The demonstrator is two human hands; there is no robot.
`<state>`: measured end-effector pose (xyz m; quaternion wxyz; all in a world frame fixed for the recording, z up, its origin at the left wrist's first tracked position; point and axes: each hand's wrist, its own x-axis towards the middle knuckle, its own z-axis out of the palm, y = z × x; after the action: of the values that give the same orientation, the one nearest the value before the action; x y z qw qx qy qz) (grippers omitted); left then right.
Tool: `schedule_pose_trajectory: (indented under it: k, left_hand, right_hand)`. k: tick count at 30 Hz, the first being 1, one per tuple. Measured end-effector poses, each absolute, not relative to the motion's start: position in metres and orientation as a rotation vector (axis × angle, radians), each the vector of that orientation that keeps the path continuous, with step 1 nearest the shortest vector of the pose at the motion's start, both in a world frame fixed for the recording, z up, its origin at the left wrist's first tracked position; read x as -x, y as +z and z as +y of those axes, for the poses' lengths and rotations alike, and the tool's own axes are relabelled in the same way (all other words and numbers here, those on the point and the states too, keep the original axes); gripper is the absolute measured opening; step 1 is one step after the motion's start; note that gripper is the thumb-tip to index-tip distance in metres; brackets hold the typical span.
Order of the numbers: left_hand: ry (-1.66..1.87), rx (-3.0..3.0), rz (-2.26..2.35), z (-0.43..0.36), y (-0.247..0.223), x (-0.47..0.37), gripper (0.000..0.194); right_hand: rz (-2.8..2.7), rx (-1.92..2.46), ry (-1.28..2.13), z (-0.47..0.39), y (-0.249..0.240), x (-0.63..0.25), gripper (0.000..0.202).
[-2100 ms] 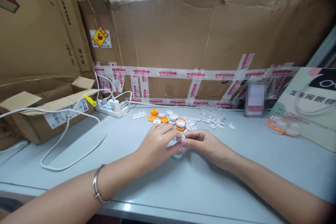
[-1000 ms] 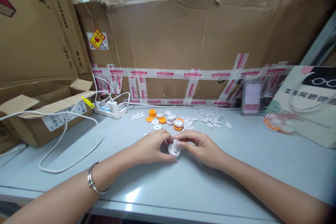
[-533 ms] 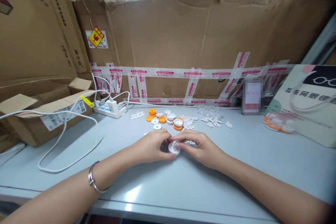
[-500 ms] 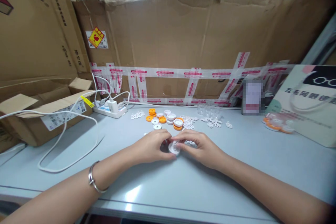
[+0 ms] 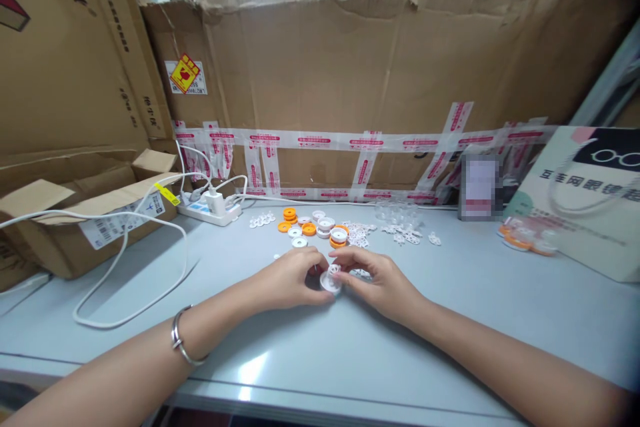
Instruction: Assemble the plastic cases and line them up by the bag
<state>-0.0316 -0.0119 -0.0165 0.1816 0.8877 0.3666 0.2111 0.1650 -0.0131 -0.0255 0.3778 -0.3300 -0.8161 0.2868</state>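
Observation:
A white round cap (image 5: 330, 282) rests on the grey table between my hands. My left hand (image 5: 295, 278) grips its left side with fingers and thumb. Pinched in my right hand (image 5: 373, 278) is a small white openwork piece (image 5: 334, 269), held over the cap. Just beyond the hands sit orange rings (image 5: 289, 213) and white rings (image 5: 299, 241), some stacked. Small white flat pieces (image 5: 358, 233) lie in a pile to their right, and a few more are partly hidden behind my right hand.
Clear plastic domes (image 5: 397, 212) stand at the back. A power strip (image 5: 213, 209), a looping white cable (image 5: 186, 250) and an open cardboard box (image 5: 75, 227) are at left. A blurred upright device (image 5: 481, 187), packed orange-and-white parts (image 5: 527, 237) and a printed bag (image 5: 595, 213) stand at right.
The fingertips of my right hand have risen slightly off the cap, and more of the small white piece shows. My left hand has barely moved.

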Motion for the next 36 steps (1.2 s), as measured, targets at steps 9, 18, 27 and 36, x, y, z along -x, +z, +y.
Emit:
schedule_pose_trajectory:
  k: [9, 18, 27, 36]
  left_hand:
    - [0.562, -2.544, 1.019, -0.0089, -0.0163, 0.0305, 0.02]
    - [0.56, -2.554, 0.996, -0.0087, -0.017, 0.0325, 0.019]
    - [0.552, -2.531, 1.022, -0.0111, -0.015, 0.0295, 0.019]
    - [0.574, -2.509, 1.037, -0.0126, -0.0154, 0.027, 0.02]
  right_hand:
    - [-2.126, 0.737, 0.664, -0.0134, -0.0282, -0.1634, 0.003]
    - [-2.199, 0.734, 0.616, -0.0141, -0.0257, -0.1599, 0.006]
    - [-2.085, 0.862, 0.707, -0.0193, -0.023, -0.1556, 0.007]
    - [-2.131, 0.877, 0.674, -0.0218, -0.021, -0.1599, 0.005]
